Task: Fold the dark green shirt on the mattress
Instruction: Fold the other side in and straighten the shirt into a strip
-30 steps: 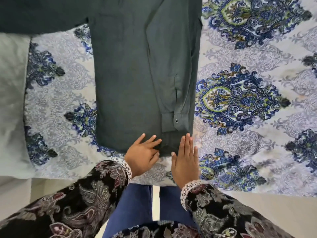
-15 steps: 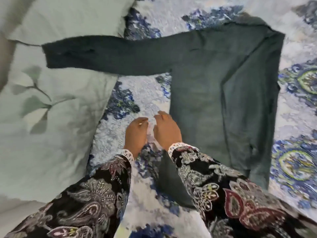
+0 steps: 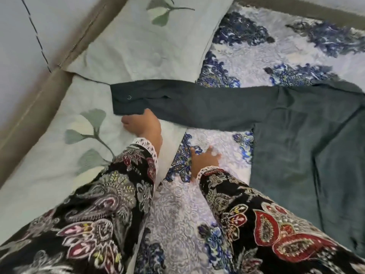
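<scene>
Dark green shirt (image 3: 308, 155) flat at the mattress's (image 3: 197, 210) right edge, one sleeve across a pale leaf-print pillow (image 3: 65, 155); left hand (image 3: 145, 126) touching the cuff's edge, grip unclear; right hand (image 3: 204, 162) open, empty, on the sheet

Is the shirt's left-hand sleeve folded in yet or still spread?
Spread: the sleeve lies straight out across the pillow, left hand at its cuff.

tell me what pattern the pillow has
Pale green pillow with darker green leaf sprigs, clearest in the head view.

The shirt (image 3: 308, 155) is spread on the mattress (image 3: 256, 56), its sleeve (image 3: 177, 103) laid leftward onto a pillow (image 3: 49, 155).
</scene>
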